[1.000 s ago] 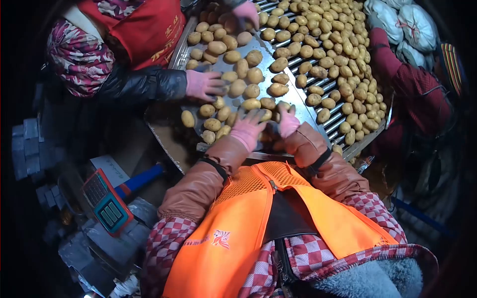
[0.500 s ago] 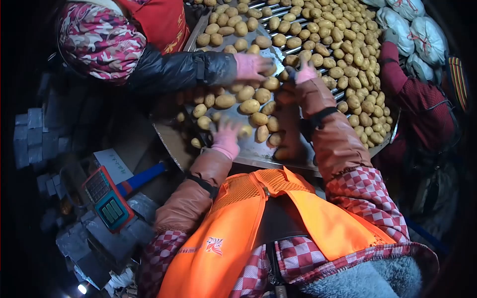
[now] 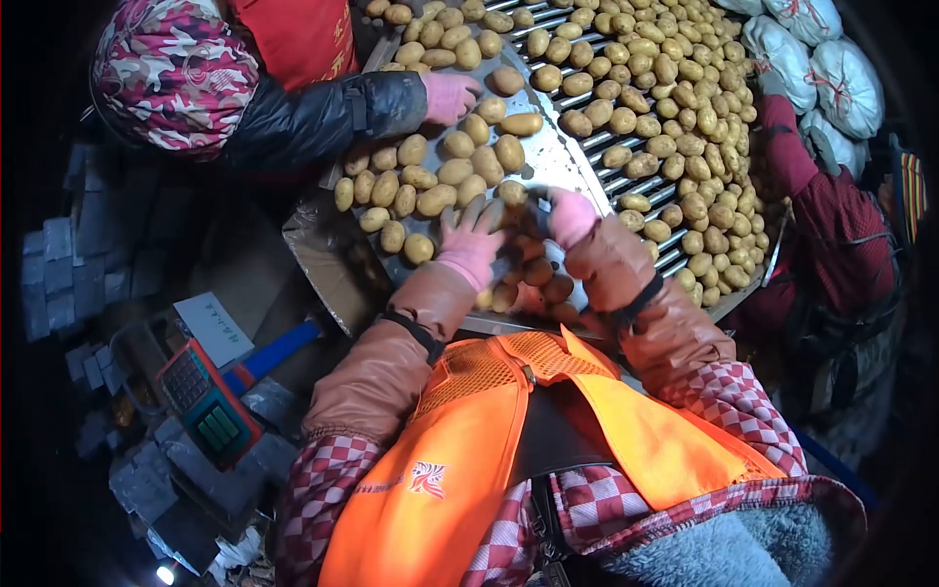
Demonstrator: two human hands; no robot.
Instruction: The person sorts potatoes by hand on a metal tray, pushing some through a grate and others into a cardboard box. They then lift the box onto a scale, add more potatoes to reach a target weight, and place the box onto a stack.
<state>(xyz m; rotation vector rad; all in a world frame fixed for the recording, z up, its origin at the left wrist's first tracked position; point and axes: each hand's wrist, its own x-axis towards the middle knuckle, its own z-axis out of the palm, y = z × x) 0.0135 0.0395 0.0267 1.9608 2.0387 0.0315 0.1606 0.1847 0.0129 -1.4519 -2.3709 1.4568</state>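
Several potatoes (image 3: pixel 455 171) lie on a metal tray (image 3: pixel 572 161) in front of me. My left hand (image 3: pixel 471 243), in a pink glove with grey fingertips, has its fingers spread beside the potatoes at the near side. To its right, my right hand (image 3: pixel 565 215), also in a pink glove, is over the tray near some shaded potatoes. Its dark fingertips are blurred, so I cannot tell whether they hold anything. Many more potatoes (image 3: pixel 685 147) rest on metal rollers (image 3: pixel 606 137) to the right.
At the upper left a co-worker's pink-gloved hand (image 3: pixel 450 98) reaches over the tray. Another person's dark red sleeve (image 3: pixel 782 147) is at the right, near tied white bags (image 3: pixel 846 86). A red-framed scale display (image 3: pixel 210 403) stands at the lower left.
My left hand has moved slightly up and right, my right hand down and left. Potatoes on the tray have shifted left. The co-worker's hand has drawn back up and left.
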